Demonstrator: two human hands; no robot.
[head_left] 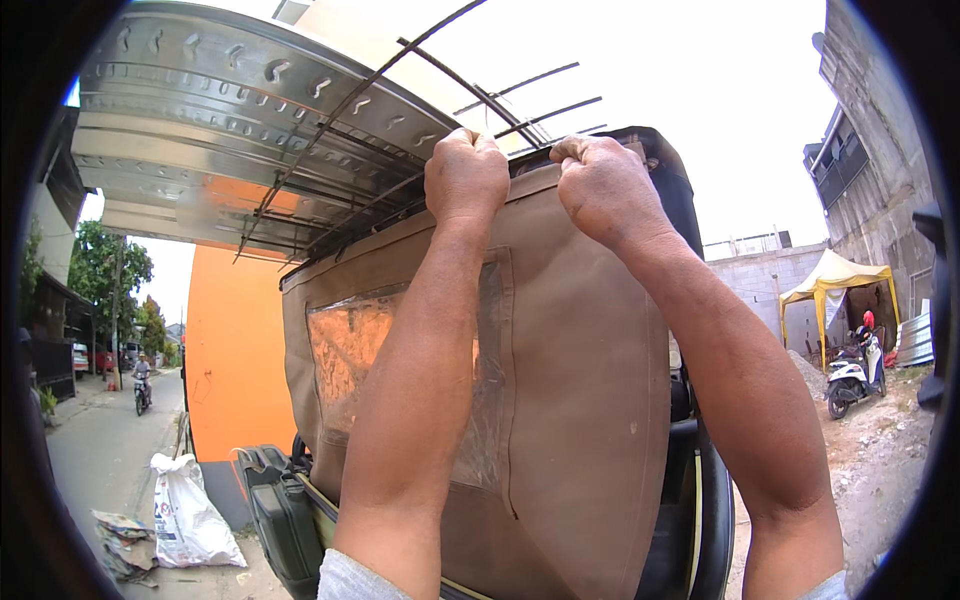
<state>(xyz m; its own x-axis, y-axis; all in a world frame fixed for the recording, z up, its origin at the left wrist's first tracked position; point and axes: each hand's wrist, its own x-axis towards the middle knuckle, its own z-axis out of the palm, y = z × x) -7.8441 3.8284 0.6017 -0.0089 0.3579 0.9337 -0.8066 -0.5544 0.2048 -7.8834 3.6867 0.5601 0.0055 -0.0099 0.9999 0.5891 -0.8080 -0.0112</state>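
Observation:
Both my arms reach up to the top edge of a brown canvas cover [590, 370] on the back of a vehicle. My left hand [467, 178] is closed in a pinch at that edge, beside the steel bars. A little to its right, my right hand [608, 190] is closed too, thumb and forefinger together close to the dark top rim [640, 140]. Whatever the fingers hold is too small or hidden to make out. Thin steel reinforcing bars [350, 95] cross above and behind my hands. Ribbed metal sheets [230, 110] lie overhead at the left.
A clear plastic window [355, 335] is set in the cover. Green jerrycan-like box [285, 510], white sack [190, 515] and flattened scraps [125, 545] stand low left. A motorcycle rider [142, 385] is on the road. A parked scooter [855, 375] and yellow canopy [838, 278] are at right.

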